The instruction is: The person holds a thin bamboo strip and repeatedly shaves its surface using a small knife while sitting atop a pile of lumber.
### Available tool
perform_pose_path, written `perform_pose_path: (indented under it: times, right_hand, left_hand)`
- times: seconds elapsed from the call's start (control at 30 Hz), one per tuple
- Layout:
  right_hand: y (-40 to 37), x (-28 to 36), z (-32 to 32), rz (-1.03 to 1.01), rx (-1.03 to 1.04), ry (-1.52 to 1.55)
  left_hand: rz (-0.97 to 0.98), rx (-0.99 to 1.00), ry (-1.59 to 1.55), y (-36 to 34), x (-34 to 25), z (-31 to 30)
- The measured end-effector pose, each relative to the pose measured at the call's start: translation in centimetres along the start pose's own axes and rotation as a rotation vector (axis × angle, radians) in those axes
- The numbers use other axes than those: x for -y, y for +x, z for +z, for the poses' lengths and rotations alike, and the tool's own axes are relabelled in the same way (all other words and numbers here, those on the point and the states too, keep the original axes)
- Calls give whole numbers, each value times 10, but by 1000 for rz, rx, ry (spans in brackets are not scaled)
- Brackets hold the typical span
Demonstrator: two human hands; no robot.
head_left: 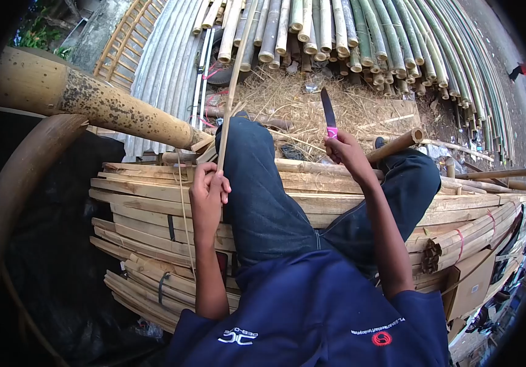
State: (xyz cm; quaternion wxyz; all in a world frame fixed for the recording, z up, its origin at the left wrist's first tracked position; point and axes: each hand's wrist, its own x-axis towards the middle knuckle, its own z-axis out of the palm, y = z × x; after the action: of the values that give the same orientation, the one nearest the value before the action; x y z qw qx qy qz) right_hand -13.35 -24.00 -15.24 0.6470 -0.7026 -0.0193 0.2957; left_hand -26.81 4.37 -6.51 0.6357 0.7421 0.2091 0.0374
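Note:
My left hand [210, 186] is closed on the lower end of a long, thin bamboo strip [233, 85], which runs upward past my knee and out of the top of the view. Beyond my other knee, my right hand [347, 153] is wrapped round the pink handle of a knife [328, 113], its dark blade pointing up and away from me. Strip and blade are well apart. Only the fingers' outer side shows on the knife handle.
Stacked split bamboo slats [147, 196] lie beneath me. A thick bamboo pole [110, 98] slants in from the left. Many bamboo poles [312, 30] lie ahead, beyond shavings [287, 92] on the ground. A short bamboo piece [397, 145] is by my right knee.

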Motion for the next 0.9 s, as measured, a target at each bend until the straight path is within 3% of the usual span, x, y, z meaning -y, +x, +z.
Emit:
perform_pose_path:
  times: [0.1,0.17,0.27,0.33,0.4,0.47,0.6,0.67,0.73,0.8,0.87,0.9]
  right_hand:
    - [-27,37,13,-53,47,326]
    - [-53,56,30,-66,251,560]
    - [-83,28,58,108,982,910]
    - [-91,-38,80,301,763,379]
    - [-83,-94,64,257,-113,448]
    - [-90,-77,25,123,-431,485]
    - [-110,-13,17,37,-209,592]
    - [-113,14,44,42,145,675]
    - [-107,18,78,-76,176,464]
    - [-99,20,127,-367,-35,-39]
    - [-103,-13,183,-758,-78,-850]
    - [-118,-23,204,-512,214,-670]
  left_hand:
    - [-10,-5,-22,2,0,-5]
    - [-28,-33,-38,1,-1,-8]
    - [-14,-17,-76,1,6,-11]
    - [-18,-25,-77,-2,10,-12]
    - [-6,-23,-82,4,10,-14]
    - [-18,-46,-56,-3,12,-22]
    - [-22,-9,-136,1,19,-28]
    - [-34,4,-103,3,15,-36]
    - [-10,-38,-109,-2,4,-44]
    - [6,-42,-83,-10,-7,-58]
    - [29,-103,-78,-21,-14,-71]
    - [39,-100,-76,-27,-18,-78]
